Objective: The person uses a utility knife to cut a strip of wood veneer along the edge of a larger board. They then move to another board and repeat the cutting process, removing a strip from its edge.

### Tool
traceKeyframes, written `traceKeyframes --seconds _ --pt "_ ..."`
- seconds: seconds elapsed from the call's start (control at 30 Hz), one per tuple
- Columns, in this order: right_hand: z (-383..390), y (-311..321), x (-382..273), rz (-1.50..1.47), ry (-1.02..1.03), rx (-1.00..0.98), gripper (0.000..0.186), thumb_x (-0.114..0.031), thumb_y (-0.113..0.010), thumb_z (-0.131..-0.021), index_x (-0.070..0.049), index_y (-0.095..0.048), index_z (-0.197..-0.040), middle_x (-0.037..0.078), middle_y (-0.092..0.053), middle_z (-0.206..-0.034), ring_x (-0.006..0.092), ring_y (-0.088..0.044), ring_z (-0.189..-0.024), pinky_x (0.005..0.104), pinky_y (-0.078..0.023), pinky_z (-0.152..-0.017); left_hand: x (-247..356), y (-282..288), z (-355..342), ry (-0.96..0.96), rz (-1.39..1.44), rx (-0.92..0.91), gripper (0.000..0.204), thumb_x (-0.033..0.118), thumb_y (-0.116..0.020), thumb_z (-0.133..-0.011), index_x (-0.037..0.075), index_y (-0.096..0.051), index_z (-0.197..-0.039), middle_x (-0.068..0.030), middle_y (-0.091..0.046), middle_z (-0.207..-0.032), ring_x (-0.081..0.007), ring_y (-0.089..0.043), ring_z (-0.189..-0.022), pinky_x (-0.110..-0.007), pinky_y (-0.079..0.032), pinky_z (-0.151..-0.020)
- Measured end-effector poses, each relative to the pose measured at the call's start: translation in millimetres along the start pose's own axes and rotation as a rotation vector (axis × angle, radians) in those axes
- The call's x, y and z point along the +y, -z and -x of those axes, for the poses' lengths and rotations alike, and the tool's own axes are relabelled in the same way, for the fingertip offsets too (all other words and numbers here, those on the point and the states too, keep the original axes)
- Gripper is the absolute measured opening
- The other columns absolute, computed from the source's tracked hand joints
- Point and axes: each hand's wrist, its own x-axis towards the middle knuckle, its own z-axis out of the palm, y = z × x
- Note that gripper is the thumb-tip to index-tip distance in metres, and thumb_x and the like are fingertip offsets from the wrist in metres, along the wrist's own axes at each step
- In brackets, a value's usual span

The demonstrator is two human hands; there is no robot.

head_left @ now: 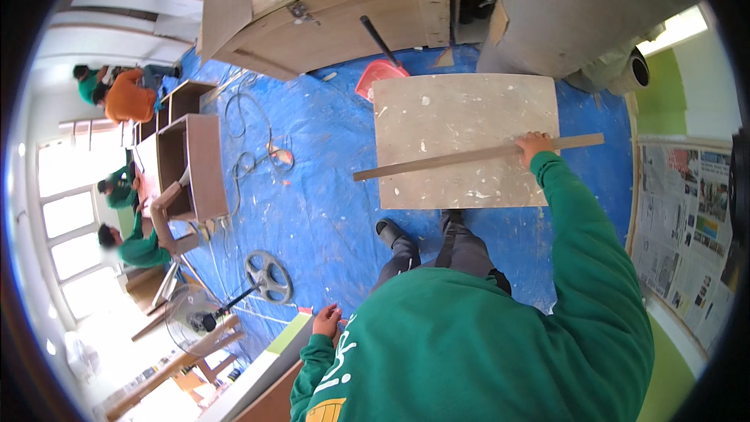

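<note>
A room is being used as a makeshift woodworking workshop. Beneath the right hand (534,147) and the left hand (327,320), the floor is being covered by a blue sheet (328,227) flecked with pale spots. Under the right hand, a wooden strip (445,162) is being supported by a spattered board (469,109). Far left of the left hand, an open wooden unit (207,164) is being flanked by people (133,246). A big wooden cabinet (359,19) is being kept ahead of both hands. Right of the right hand, the wall is being partly covered by newspaper (680,219).
</note>
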Motion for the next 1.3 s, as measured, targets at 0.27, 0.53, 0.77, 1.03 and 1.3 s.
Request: traceKeyframes --seconds 0.27,0.53,0.77,1.03,1.3 --pt "-27.1 -5.7 -9.8 0.133 -0.029 0.151 0.056 -0.023 -0.070 -0.081 -0.021 -0.055 -0.136 0.015 -0.053 -0.139 0.0346 -0.040 -0.135 0.0603 -0.020 -0.117 -39.8 -23.9 23.9 0.055 -0.058 0.033 0.046 0.029 -0.069 -0.091 -0.002 -0.061 -0.125 -0.0163 -0.071 -0.110 -0.0213 -0.068 -0.099 -0.034 -0.053 -0.087" --pt "-12.3 -96.8 -63.8 -0.197 -0.031 0.030 0.061 -0.029 -0.073 -0.080 -0.011 -0.056 -0.135 0.022 -0.059 -0.131 0.0389 -0.056 -0.120 0.0416 -0.046 -0.103 -61.3 -34.7 36.4 0.023 -0.170 0.119 0.033 0.028 -0.054 -0.099 -0.002 -0.067 -0.095 -0.0143 -0.072 -0.086 -0.0249 -0.070 -0.079 -0.037 -0.054 -0.075" --pt "95.0 -130.3 -133.9 -0.503 -0.155 -0.380 0.035 -0.036 -0.074 -0.081 -0.007 -0.072 -0.101 0.016 -0.072 -0.101 0.0275 -0.068 -0.097 0.0386 -0.052 -0.088 -122.2 -27.6 -23.6 -0.031 -0.185 0.197 0.063 0.052 -0.045 -0.098 0.000 -0.066 -0.068 -0.0246 -0.064 -0.070 -0.0435 -0.064 -0.072 -0.052 -0.047 -0.068" --pt "185.8 -95.6 -242.6 -0.444 -0.217 -0.264 0.038 -0.035 -0.073 -0.083 -0.008 -0.071 -0.110 0.015 -0.070 -0.110 0.0292 -0.065 -0.104 0.0392 -0.051 -0.092 -342.6 -10.9 -139.0 -0.235 -0.467 0.105 0.050 0.047 -0.050 -0.095 0.003 -0.070 -0.084 -0.0214 -0.069 -0.080 -0.0379 -0.068 -0.076 -0.045 -0.053 -0.071" --pt "190.3 -73.3 -359.3 -0.414 -0.039 -0.224 0.029 -0.023 -0.073 -0.082 -0.007 -0.071 -0.106 0.013 -0.072 -0.099 0.0236 -0.068 -0.092 0.0371 -0.054 -0.084 -310.3 160.0 -156.1 0.376 0.485 -0.056 0.041 0.007 -0.070 -0.085 0.003 -0.059 -0.124 -0.0125 -0.070 -0.099 -0.0235 -0.069 -0.077 -0.039 -0.056 -0.066"
